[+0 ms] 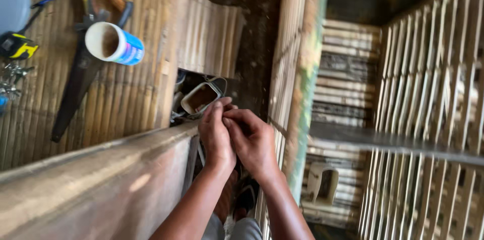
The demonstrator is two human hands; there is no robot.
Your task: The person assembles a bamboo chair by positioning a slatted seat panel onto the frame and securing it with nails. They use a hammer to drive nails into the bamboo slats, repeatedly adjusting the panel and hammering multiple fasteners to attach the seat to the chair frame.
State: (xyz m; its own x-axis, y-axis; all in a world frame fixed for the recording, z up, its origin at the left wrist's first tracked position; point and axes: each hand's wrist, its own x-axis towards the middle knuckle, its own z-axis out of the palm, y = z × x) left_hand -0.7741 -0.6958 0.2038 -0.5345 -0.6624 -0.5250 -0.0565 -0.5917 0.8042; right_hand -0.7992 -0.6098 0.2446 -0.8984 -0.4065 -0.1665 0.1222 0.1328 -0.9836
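Bamboo slats just beyond hands: left, right, touching.

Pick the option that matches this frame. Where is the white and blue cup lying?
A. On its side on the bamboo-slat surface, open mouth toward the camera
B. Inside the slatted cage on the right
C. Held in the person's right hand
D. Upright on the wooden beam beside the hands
A: the cup lies tipped over on the bamboo-slat surface, its open mouth showing, well apart from the left hand and right hand.
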